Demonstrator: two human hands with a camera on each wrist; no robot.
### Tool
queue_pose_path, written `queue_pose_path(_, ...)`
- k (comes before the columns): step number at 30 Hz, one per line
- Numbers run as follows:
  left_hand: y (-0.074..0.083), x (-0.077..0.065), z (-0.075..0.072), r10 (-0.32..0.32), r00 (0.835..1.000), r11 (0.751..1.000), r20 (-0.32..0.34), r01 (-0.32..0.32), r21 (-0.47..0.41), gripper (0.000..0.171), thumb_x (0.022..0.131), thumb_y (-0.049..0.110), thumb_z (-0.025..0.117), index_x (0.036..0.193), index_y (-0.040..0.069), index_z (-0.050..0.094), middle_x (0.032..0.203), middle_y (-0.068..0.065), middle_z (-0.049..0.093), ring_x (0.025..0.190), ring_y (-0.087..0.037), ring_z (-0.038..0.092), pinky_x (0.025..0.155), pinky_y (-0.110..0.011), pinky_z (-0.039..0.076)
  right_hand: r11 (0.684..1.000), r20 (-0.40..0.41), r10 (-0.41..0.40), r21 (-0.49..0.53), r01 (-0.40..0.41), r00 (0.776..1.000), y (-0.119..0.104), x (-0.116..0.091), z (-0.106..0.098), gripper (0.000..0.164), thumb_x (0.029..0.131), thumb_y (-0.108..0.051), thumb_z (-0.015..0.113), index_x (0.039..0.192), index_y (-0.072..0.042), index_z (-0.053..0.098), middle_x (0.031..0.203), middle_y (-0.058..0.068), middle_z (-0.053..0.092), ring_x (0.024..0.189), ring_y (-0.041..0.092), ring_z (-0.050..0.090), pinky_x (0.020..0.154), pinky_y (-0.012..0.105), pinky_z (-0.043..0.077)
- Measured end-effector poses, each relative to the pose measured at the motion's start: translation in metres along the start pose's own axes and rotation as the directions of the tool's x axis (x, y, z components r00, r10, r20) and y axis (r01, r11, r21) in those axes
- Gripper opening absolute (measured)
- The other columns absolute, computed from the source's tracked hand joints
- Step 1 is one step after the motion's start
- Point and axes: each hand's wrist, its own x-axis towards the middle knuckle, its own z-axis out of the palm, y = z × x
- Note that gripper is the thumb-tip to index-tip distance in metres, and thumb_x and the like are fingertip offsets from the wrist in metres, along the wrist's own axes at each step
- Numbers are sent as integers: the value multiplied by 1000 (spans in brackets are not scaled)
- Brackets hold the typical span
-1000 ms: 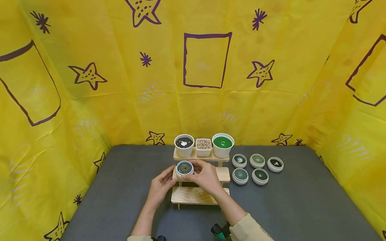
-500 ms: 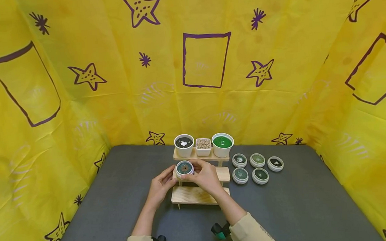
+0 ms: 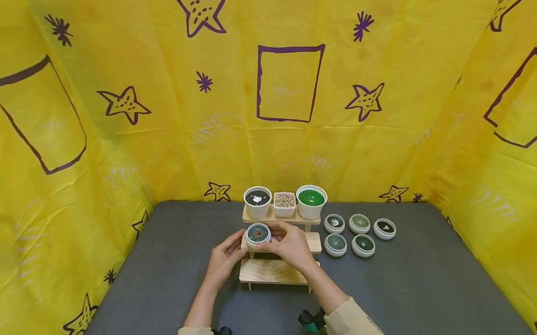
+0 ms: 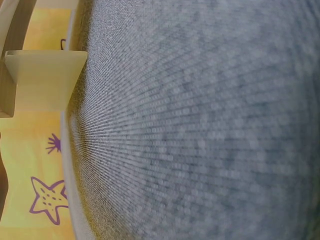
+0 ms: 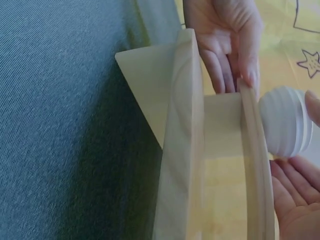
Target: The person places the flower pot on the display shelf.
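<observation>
A small white ribbed pot (image 3: 258,233) with a teal top stands on the middle shelf of a three-tier wooden stand (image 3: 267,271). My left hand (image 3: 222,261) is at that shelf's left end. In the right wrist view, the left hand (image 5: 227,45) pinches the shelf end, thumb at its edge and fingers below. My right hand (image 3: 290,245) holds the pot from its right side. The right wrist view shows the pot (image 5: 285,121) sitting on the shelf's surface, between the thumb and fingers of the right hand (image 5: 297,197).
On the top shelf stand a white cup with a dark filling (image 3: 257,201), a square cup of beige bits (image 3: 284,202) and a cup with a green filling (image 3: 311,200). Several similar small pots (image 3: 363,244) lie right of the stand on the dark table (image 3: 156,297).
My right wrist and forearm have shifted slightly to the right. The pot stays in place on the middle shelf, and my left hand keeps its position.
</observation>
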Motion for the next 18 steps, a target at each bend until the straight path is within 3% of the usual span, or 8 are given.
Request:
queue_pose_path(6, -1, 0, 1, -2, 1000, 1000, 1, 2, -24, 55, 91, -3, 64, 141, -11, 46, 148, -30, 46, 113, 11, 55, 95, -7, 48, 998, -26, -4, 63, 6, 1000, 0, -4, -9, 56, 71, -19, 89, 121, -7, 69, 117, 16, 73, 111, 31, 69, 101, 47, 54)
queue_pose_path(10, -1, 1, 1, -9, 1000, 1000, -9, 9, -20, 55, 90, -3, 65, 141, -10, 47, 147, -29, 47, 117, 6, 56, 95, -8, 49, 996, -42, 14, 92, -10, 999, 3, -7, -17, 56, 70, -14, 89, 121, -2, 68, 118, 21, 71, 114, 37, 67, 103, 50, 53)
queue_pose_path(14, -1, 1, 2, -17, 1000, 1000, -14, 17, -14, 55, 90, -3, 65, 141, -9, 47, 147, -28, 48, 120, 1, 56, 96, -8, 48, 995, -61, 14, 102, -8, 998, 12, -11, -28, 55, 70, -12, 89, 120, -3, 69, 119, 20, 71, 113, 36, 68, 102, 45, 54)
queue_pose_path(18, -2, 1, 1, -4, 1000, 1000, -11, 4, -15, 55, 91, -2, 65, 141, -10, 46, 147, -29, 47, 117, 6, 56, 96, -8, 48, 996, -74, 10, 92, -3, 997, 15, -17, -40, 54, 72, -11, 88, 121, -2, 68, 120, 21, 71, 113, 35, 68, 101, 40, 55)
